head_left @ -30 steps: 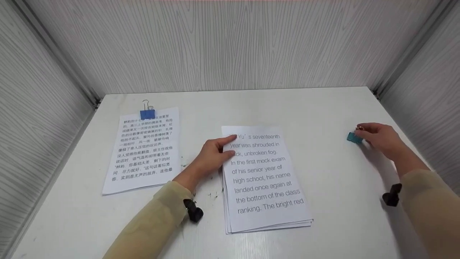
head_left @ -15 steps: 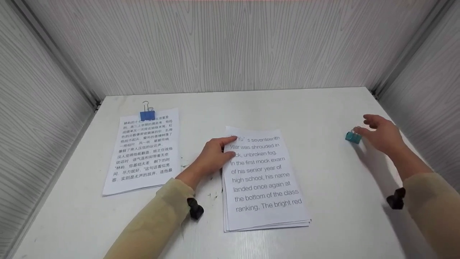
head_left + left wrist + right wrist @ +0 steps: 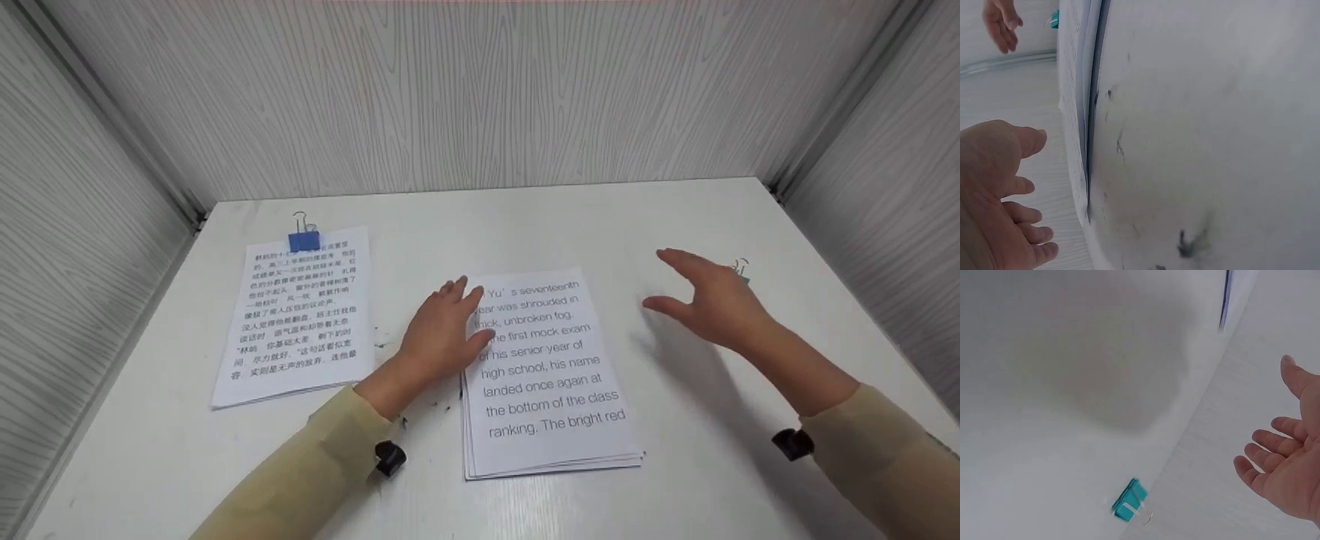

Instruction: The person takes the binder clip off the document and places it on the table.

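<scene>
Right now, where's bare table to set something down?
Free: the table between the English printout and the back wall, and in front of the Chinese printout, left of the left sleeve. Crowded: between the printouts, where the left hand reaches, and around the teal binder clip near the right hand.

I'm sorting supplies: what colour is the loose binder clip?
The clip is teal, clearest in the right wrist view.

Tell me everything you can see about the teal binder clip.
The teal binder clip looks smooth, with silvery, metal-looking wire handles. Gripping no paper, it rests on the white table, right of the English pages. From the head camera, the right hand hides most of it; no hand touches it.
</scene>
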`<action>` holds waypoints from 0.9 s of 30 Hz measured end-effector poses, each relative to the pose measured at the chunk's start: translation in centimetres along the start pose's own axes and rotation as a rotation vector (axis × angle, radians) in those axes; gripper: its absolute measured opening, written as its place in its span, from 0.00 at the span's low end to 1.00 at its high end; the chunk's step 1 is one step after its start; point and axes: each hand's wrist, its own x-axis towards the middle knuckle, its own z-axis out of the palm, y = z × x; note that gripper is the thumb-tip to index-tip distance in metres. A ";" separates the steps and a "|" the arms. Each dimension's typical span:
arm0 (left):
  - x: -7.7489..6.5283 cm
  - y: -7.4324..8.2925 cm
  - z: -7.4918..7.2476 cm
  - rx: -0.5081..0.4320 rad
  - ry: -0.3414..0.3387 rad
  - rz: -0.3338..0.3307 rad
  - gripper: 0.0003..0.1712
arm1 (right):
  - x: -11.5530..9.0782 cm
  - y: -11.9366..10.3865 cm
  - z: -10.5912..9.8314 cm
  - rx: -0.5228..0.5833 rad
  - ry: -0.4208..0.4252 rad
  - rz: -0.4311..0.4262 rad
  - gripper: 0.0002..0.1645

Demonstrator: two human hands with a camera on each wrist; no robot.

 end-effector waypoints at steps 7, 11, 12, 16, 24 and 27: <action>-2.7 1.2 0.3 0.104 -0.108 0.079 0.45 | -1.2 -4.4 3.1 -0.096 -0.088 -0.124 0.46; -4.1 1.5 0.5 0.141 -0.154 0.109 0.49 | -2.0 -5.9 4.7 -0.134 -0.162 -0.174 0.48; -4.4 1.6 0.6 0.146 -0.166 0.114 0.50 | -2.2 -6.1 5.0 -0.145 -0.187 -0.179 0.49; -5.5 1.7 0.7 0.138 -0.214 0.131 0.55 | -2.8 -6.5 6.1 -0.189 -0.292 -0.202 0.55; -6.8 1.8 0.9 0.142 -0.233 0.198 0.57 | -3.5 -6.2 7.1 -0.186 -0.385 -0.225 0.63; -6.9 1.6 1.1 0.135 -0.233 0.207 0.57 | -3.6 -6.1 7.1 -0.189 -0.402 -0.225 0.65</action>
